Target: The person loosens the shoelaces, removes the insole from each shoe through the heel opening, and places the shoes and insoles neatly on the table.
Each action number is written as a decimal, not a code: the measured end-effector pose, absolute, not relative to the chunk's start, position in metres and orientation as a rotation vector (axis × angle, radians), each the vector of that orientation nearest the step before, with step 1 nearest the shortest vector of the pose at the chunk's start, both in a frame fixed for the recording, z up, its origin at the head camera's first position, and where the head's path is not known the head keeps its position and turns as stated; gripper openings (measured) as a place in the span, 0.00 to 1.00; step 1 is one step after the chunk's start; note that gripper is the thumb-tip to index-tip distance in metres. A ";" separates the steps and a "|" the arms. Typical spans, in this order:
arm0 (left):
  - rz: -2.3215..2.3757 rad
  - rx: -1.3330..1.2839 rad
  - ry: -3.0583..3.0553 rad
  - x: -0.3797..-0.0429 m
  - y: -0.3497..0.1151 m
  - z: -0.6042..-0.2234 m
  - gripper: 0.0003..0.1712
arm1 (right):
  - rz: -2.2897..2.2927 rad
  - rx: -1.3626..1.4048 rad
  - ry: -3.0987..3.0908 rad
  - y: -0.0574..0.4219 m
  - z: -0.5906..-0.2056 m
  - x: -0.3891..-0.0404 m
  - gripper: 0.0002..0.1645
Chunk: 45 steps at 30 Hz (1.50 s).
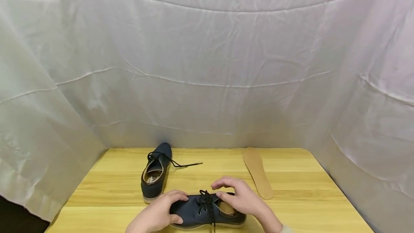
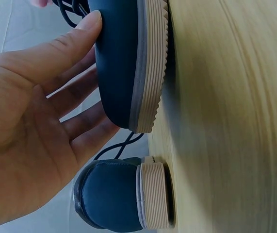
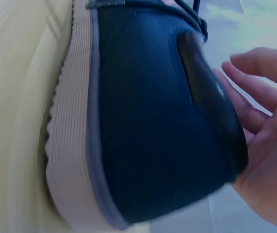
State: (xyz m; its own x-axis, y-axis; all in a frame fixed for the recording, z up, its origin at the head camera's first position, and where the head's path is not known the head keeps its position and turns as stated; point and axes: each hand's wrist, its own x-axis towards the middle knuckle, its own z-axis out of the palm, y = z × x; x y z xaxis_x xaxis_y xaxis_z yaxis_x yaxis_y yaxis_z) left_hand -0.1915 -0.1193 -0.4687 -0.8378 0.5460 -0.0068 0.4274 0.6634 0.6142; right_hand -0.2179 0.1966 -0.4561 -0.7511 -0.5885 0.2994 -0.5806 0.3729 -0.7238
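A navy lace-up shoe (image 1: 191, 209) lies sole-down across the front of the table, toe to the left, its black laces (image 1: 206, 204) tied in a bow. My left hand (image 1: 161, 209) grips its toe, the thumb on the near side and the fingers on the far side; the left wrist view shows the thumb (image 2: 75, 36) pressed against the upper. Over the heel end hovers my right hand (image 1: 240, 195), fingers loosely bent, holding nothing. Tan material (image 1: 227, 208) shows inside the shoe's opening. Whether the right palm touches the heel collar (image 3: 211, 92), I cannot tell.
A second navy shoe (image 1: 152, 186) stands farther back on the left, its lace trailing right. At the back right a flat tan insole (image 1: 258, 175) lies on the wooden table (image 1: 307, 204). Pale cloth (image 1: 207, 64) hangs behind and at both sides.
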 end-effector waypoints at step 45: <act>0.927 0.806 2.690 -0.193 -0.119 -0.472 0.29 | -1.146 -1.292 2.637 0.178 -0.461 -0.222 0.07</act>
State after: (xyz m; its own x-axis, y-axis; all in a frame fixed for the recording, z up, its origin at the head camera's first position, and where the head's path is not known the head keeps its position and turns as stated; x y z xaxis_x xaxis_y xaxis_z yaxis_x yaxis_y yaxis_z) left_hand -0.1929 -0.1193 -0.4718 -0.8358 0.5490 0.0028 0.4342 0.6578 0.6154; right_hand -0.2222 0.1775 -0.4612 -0.6638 -0.6821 0.3068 -0.6896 0.3995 -0.6040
